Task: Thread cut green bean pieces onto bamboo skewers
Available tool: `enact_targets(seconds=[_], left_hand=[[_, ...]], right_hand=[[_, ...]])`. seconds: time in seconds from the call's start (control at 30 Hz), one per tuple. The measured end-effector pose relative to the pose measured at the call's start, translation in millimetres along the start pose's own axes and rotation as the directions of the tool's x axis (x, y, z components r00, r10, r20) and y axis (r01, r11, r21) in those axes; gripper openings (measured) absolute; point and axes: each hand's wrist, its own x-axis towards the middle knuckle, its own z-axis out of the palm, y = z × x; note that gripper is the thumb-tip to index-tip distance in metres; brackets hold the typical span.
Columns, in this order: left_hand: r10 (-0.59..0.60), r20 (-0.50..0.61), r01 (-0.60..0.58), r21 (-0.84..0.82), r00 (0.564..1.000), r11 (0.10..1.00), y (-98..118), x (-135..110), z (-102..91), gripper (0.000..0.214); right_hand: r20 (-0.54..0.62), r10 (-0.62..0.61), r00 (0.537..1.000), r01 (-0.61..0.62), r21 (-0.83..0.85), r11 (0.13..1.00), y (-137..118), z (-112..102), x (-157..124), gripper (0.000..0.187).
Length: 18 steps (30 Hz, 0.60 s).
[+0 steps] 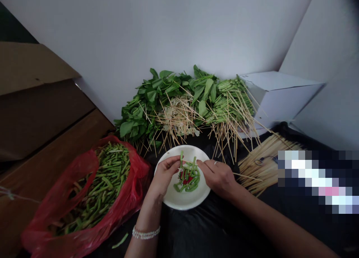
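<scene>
Green bean pieces (192, 185) lie in a white bowl (186, 206) on a black-covered surface (185, 237) beneath two bare hands; the left hand (165, 175), thumb and fingertips pinched together, holds an upright cut bean (181, 156); the right hand (220, 176), fingers curled closed, grips a bamboo skewer (241, 175); at left, a red plastic bag (119, 209) brims with cut green beans (112, 175); behind the bowl stand skewered leafy greens (130, 127); loose skewers (259, 157) spread at right.
</scene>
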Motion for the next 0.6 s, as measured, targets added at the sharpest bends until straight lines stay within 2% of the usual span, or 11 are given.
enact_targets(seconds=[0.3, 0.6], left_hand=[[-0.012, -0.039, 0.006, -0.143, 0.999, 0.990, 2.1, -0.6, 1.0, 0.028], [0.007, -0.017, -0.010, -0.172, 1.000, 0.985, 2.1, -4.0, 1.2, 0.028]], right_hand=[[-0.006, 0.008, 1.000, -0.008, 0.012, 1.000, -0.3, -0.4, 0.5, 0.022], [-0.008, 0.010, 1.000, -0.010, -0.012, 1.000, -0.1, -0.6, 0.7, 0.022]])
